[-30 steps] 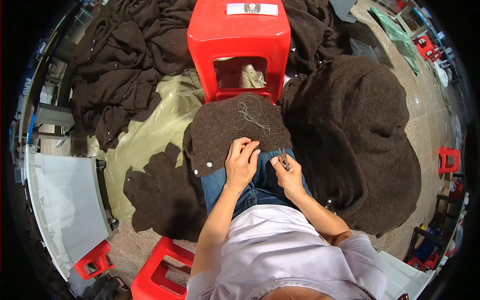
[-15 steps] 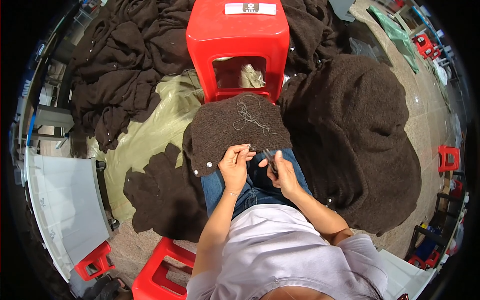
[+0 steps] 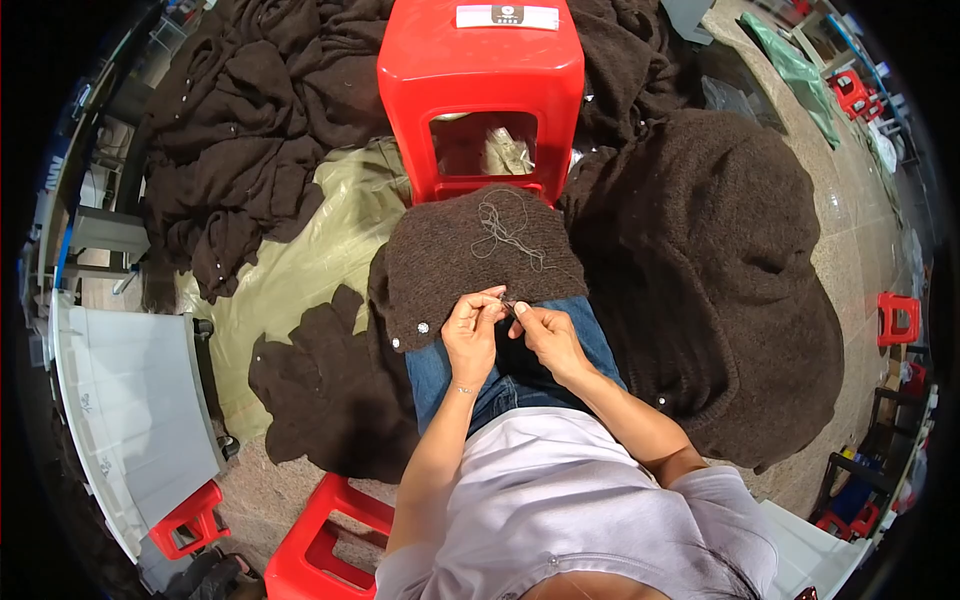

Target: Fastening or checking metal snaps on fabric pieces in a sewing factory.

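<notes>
A dark brown knitted piece (image 3: 440, 260) lies across my lap, over blue jeans, with shiny round buttons (image 3: 423, 328) at its left corner. Loose grey thread (image 3: 505, 232) is tangled on top of it. At its near edge my left hand (image 3: 471, 330) is closed in a pinch, its fingertips on a tiny bit I cannot make out. My right hand (image 3: 549, 340) meets it from the right, fingers closed round small dark thread snips (image 3: 511, 306). Only the tip of the snips shows between the two hands; the rest is hidden in my right palm.
A red plastic stool (image 3: 480, 60) stands just ahead, with a crumpled packet (image 3: 507, 152) behind its opening. Brown knits are heaped on the left (image 3: 240, 140) and right (image 3: 720, 250). Yellowish plastic sheeting (image 3: 320, 230) covers floor at left, beside a white bin (image 3: 140, 400). Another red stool (image 3: 325, 530) is near my left elbow.
My right hand has turned inward and come up to my left fingertips, bringing the snips with it. The left hand has barely moved, and the view has shifted slightly.
</notes>
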Demonstrator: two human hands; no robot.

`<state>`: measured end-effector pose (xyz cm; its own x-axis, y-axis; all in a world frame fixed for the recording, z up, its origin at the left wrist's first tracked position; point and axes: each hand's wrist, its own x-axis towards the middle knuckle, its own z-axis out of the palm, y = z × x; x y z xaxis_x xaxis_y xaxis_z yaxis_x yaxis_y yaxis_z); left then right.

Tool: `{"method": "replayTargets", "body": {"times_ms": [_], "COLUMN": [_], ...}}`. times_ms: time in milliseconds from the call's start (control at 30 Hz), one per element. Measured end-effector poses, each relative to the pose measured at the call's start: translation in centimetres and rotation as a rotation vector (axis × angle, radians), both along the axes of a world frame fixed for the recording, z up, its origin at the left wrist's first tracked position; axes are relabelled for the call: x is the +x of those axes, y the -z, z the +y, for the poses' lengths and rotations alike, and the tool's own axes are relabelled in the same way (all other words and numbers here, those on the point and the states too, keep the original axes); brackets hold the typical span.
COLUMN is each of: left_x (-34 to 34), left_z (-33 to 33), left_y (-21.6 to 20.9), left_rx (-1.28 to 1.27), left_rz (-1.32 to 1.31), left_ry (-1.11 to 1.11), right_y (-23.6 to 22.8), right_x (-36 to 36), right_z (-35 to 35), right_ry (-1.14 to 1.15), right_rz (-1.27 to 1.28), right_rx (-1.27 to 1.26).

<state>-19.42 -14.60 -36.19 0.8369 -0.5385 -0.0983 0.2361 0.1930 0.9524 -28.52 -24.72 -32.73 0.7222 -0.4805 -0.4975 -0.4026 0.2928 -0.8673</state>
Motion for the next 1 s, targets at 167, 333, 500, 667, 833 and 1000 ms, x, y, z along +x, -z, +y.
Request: {"method": "replayTargets", "body": {"times_ms": [167, 333, 500, 667, 833, 1000], "left_x": [-0.1, -0.4, -1.3, -0.2, 2.6, 2.7], "left_z": [-0.1, 0.4, 4.9, 9.5, 13.5, 12.2], "left_y": [0.0, -0.1, -2.8, 0.1, 1.9, 1.5], "left_rx": [0.001, -0.034, 0.32, 0.363, 0.127, 0.003], "left_rz": [-0.03, -0.059, -0.528, -0.238, 0.573, 0.329], "left_ry": [0.036, 0.01, 0.064, -0.662, -0.456, -0.324], "right_y": [0.2, 0.2, -0.4, -0.3, 0.0, 0.4], "right_x": [0.1, 0.2, -1.8, -2.4, -1.4, -1.1], "right_z": [-0.2, 0.4, 0.0, 0.5, 1.0, 1.4], "right_ry": [0.005, 0.026, 0.158, 0.14, 0.097, 0.094], "right_rz": [0.009, 0.007, -0.026, -0.039, -0.039, -0.034], "right_rx": [-0.021, -0.048, 0.185, 0.122, 0.126, 0.07]}}
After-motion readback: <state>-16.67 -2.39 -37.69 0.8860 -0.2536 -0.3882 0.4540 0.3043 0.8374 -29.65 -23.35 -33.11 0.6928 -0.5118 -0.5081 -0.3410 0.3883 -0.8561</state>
